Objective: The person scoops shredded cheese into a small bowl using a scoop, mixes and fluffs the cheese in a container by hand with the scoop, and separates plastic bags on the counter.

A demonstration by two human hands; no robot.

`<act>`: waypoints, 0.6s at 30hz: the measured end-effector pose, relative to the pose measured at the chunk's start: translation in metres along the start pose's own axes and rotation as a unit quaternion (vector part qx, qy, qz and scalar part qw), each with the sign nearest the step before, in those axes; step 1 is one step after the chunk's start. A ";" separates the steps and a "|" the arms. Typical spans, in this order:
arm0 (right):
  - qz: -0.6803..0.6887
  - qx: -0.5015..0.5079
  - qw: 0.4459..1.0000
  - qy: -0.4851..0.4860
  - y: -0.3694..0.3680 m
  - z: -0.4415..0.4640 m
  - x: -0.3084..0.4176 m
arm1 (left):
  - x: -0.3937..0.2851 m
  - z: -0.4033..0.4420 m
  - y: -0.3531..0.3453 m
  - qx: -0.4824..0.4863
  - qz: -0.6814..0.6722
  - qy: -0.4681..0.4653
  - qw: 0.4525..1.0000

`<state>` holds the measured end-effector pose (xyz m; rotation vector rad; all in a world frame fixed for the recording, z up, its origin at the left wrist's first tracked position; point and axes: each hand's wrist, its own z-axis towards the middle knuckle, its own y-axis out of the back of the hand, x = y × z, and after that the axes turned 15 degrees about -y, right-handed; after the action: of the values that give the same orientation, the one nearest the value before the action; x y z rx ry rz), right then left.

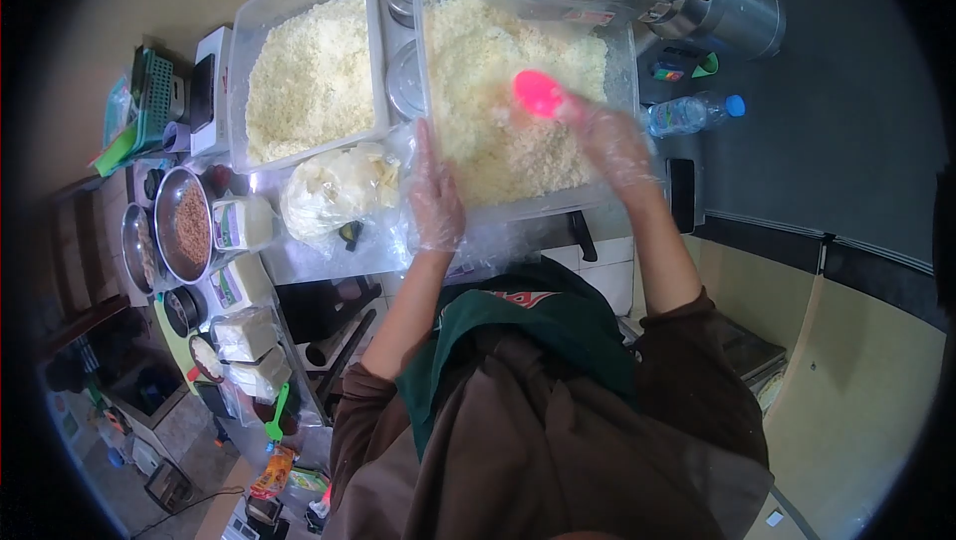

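While the bright pink plastic spoon [538, 93] blurs over the pale, loose crumbs [558, 152]: shallow, even strokes should spill least.
Right hand [612, 147]: clear-gloved, closed around the spoon's handle; a relaxed wrist would help.
Left hand [436, 204]: clear-gloved, fingers extended, seemingly against the tub's left side, a good brace.
Translucent rectangular tub [621, 62]: beneath the spoon, holding the crumbs; corners merit equal attention.

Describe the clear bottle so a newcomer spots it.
Find the right-hand tub, under the pink spoon. Just past its right wall, between green item and black phone, is the clear bottle. Of the three, only it has a blue cap.
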<state>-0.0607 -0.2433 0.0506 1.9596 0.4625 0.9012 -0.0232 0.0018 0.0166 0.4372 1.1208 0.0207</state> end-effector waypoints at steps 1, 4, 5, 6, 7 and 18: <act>0.001 0.000 1.000 -0.001 0.013 -0.005 0.005 | 0.001 0.000 0.000 0.001 0.000 -0.001 1.000; -0.136 -0.106 0.985 -0.010 0.035 -0.023 -0.003 | 0.003 0.000 -0.003 -0.005 -0.004 -0.007 1.000; -0.184 -0.059 0.981 0.025 0.019 -0.024 -0.022 | 0.000 0.001 -0.002 -0.002 0.002 0.000 1.000; -0.230 -0.010 0.971 0.061 0.010 -0.028 -0.033 | -0.001 0.001 -0.001 0.001 0.009 0.008 1.000; -0.171 0.025 0.983 0.066 0.003 -0.039 -0.022 | 0.000 0.001 -0.002 0.000 0.009 0.007 1.000; -0.146 -0.053 0.988 -0.009 -0.008 0.040 -0.013 | 0.006 -0.002 -0.004 -0.018 -0.007 -0.018 1.000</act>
<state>-0.0390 -0.2705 0.0252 1.7450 0.6583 0.7067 -0.0227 -0.0002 0.0090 0.3957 1.0859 0.0205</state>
